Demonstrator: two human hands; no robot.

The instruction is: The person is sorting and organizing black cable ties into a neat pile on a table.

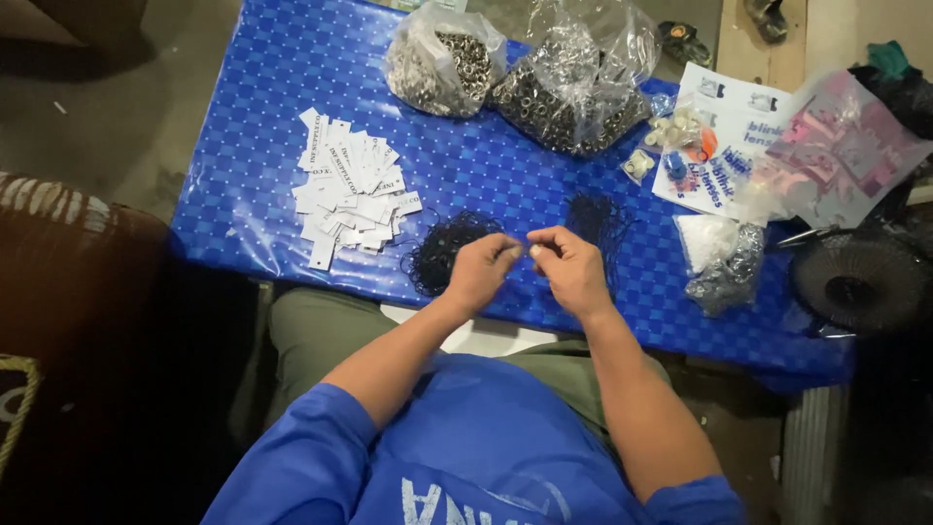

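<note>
Two hands in the head view, ours. Left hand [479, 272] and right hand [573, 269] meet fingertip to fingertip above the blue table [253, 185], fingers pinched together; what they pinch is too small to tell. Black string pile [442, 248] lies just left of the left fingers, a second black string bundle [601, 219] just beyond the right fingers. White tags [350, 190] sit farther left, well apart. Two clear bags of metal eyelets [569, 83] lie far beyond the fingertips.

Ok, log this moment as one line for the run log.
left hand: fingertips pinched, by black string pile | right hand: pinched opposite, what it holds too small to tell | white tags left on blue table
</note>
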